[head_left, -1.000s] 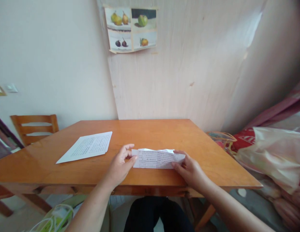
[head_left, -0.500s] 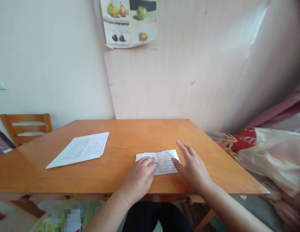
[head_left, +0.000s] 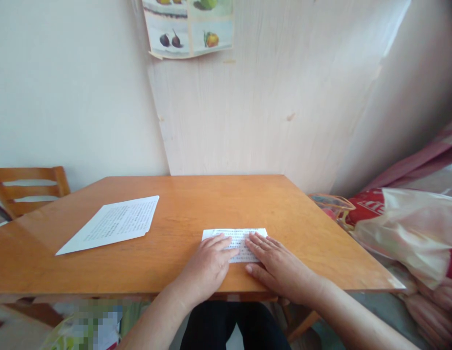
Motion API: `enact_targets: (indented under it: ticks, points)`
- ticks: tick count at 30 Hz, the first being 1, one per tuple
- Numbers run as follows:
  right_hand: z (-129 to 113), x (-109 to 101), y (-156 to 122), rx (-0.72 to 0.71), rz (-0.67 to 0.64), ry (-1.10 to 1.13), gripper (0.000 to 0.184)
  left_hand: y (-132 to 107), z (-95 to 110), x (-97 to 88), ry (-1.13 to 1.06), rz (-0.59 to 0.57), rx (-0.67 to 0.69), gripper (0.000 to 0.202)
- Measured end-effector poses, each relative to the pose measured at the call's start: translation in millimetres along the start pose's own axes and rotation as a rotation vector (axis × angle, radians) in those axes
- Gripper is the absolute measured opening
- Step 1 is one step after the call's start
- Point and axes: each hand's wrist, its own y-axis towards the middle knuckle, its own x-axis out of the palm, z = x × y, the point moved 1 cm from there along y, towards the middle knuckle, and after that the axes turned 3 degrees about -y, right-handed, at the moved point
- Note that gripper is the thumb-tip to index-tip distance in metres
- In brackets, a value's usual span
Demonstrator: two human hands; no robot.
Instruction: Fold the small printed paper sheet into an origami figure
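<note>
While both palms bear down at the near side of the scene, one folded slip of white paper with dark printed lines (head_left: 241, 244) lies flat on a broad, orange-brown wooden table (head_left: 197, 209), close to its front edge and right of the table's middle.

Left hand (head_left: 207, 265): palm down, fingers loosely spread over the slip's left part, thumb reaching inward across the print; gripping nothing.

Right hand (head_left: 280, 265): palm down, fingers extended and side by side on the slip's right part, thumb held away from them near the lower edge; likewise gripping nothing. The two hands stand apart, a strip of print showing between them.

Left on the tabletop, well apart from the slip: white printed paper (head_left: 116, 221), set at a slant, stepped at its near right corner; whether one sheet or several, cannot tell.

Beyond the left table edge: orange-brown wooden chair with a slatted back (head_left: 32, 190).

On the wall: pale wood-grain panel (head_left: 266, 112), bearing a paper sheet of painted fruit pictures (head_left: 189, 31), cut off above.

At right, beside the table: whitish plastic bag with red parts (head_left: 415, 231).

Below: black-clad legs (head_left: 235, 321).
</note>
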Motion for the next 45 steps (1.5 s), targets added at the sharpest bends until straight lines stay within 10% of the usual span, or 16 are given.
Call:
enact_targets:
  ticks: [9, 14, 19, 31, 45]
  points:
    - [-35.1, -6.9, -50.8, -0.003, 0.009, -0.015, 0.083, -21.4, 35.8, -11.8, -0.027, -0.016, -0.050, 0.012]
    - [-23.4, -18.1, -73.1, -0.136, -0.072, 0.065, 0.101, -38.8, 36.9, -10.1, -0.119, 0.005, -0.029, 0.067]
    - [5.7, -2.5, -80.5, -0.108, -0.032, 0.053, 0.112, -40.9, 33.1, -6.7, -0.147, 0.049, -0.035, 0.030]
    - [10.3, -24.2, -25.2, -0.011, 0.033, 0.542, 0.020, -42.5, 22.4, -11.9, -0.176, 0.040, -0.056, 0.026]
    - [25.4, -0.1, 70.6, 0.120, 0.043, 0.701, 0.032, -48.2, 12.4, -15.2, -0.304, 0.163, -0.248, 0.023]
